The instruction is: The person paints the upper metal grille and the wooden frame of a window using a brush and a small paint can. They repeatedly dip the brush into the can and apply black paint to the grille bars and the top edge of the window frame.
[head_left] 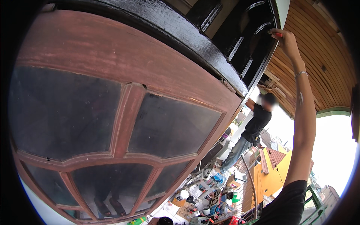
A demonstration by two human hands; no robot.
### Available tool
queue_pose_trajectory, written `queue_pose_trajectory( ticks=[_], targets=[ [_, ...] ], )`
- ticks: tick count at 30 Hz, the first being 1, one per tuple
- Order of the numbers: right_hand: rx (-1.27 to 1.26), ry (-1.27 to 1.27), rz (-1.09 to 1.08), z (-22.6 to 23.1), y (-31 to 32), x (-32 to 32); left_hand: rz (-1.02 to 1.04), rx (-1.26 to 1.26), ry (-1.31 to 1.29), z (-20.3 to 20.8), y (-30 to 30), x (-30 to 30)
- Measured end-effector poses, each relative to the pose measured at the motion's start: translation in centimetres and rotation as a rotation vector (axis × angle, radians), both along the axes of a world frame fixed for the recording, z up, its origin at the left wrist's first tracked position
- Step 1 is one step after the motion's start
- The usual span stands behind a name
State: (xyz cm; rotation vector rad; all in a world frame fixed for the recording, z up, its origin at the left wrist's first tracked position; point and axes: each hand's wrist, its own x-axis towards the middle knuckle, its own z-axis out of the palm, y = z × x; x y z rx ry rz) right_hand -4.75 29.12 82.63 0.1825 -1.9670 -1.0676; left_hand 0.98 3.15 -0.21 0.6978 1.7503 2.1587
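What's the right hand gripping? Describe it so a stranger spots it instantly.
Start at the brown frame with glass panes, then go up to the glossy black panel at the top. Follow the panel's right edge to the raised right hand. It grips a small red object, bright against black panel and tan wooden ceiling.

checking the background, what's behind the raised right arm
Behind the right arm, the slatted wooden ceiling shows on both sides higher up; lower down, bright sky lies to its right and a yellow building to its left. Whatever the arm covers cannot be seen.
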Motion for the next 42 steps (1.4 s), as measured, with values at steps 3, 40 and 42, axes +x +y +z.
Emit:
queue_pose_trajectory(
  ticks=[3,40,42],
  targets=[
    [0.007,-0.026,-0.102,-0.2,0.7,-0.3,0.011,-0.022,0.049,1.4,-0.7,-0.4],
    [0.138,-0.219,-0.212,-12.6,-3.4,2.2,0.087,-0.035,0.167,1.0,-1.7,1.5],
    [0.021,-0.264,-0.175,-14.8,-4.7,2.7,0.078,-0.037,0.131,0.8,-1.7,1.5]
  ],
)
